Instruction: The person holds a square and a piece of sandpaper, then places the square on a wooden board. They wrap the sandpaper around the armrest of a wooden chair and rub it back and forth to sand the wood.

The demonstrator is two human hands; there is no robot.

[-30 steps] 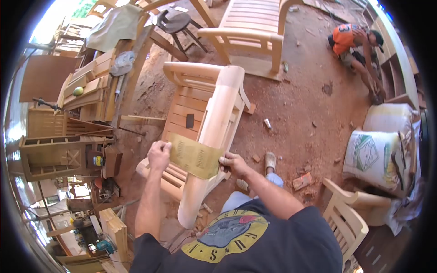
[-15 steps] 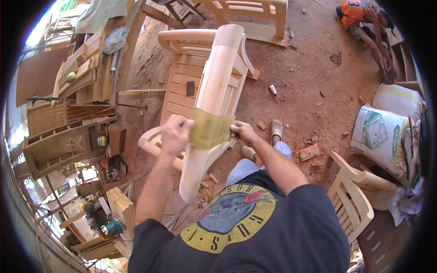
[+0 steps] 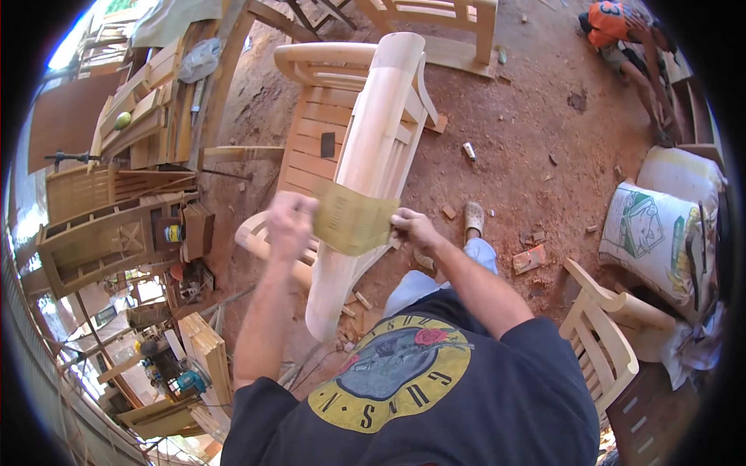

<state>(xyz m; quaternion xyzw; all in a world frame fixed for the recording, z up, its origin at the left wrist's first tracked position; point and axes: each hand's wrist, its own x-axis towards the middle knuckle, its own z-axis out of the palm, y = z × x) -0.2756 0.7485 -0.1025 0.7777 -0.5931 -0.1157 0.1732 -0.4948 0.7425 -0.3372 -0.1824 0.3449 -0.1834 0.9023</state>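
Note:
A sheet of sandpaper, tan with printing on its back, is stretched across the rounded top rail of a pale wooden bench. My left hand, somewhat blurred, pinches the sheet's left edge. At the opposite edge, my right hand grips it between thumb and fingers. The sheet bends over the rail's curve and hides the wood beneath it. A small dark rectangular piece lies on the bench's slatted seat.
Another wooden bench frame stands at the far side. A crouching person in orange is at upper right, near stuffed sacks. A slatted chair stands at lower right. Stacked lumber and a cabinet line the left.
My left hand has moved left, drawing the sandpaper further to that side over the rail. My right hand has barely moved and both keep their hold.

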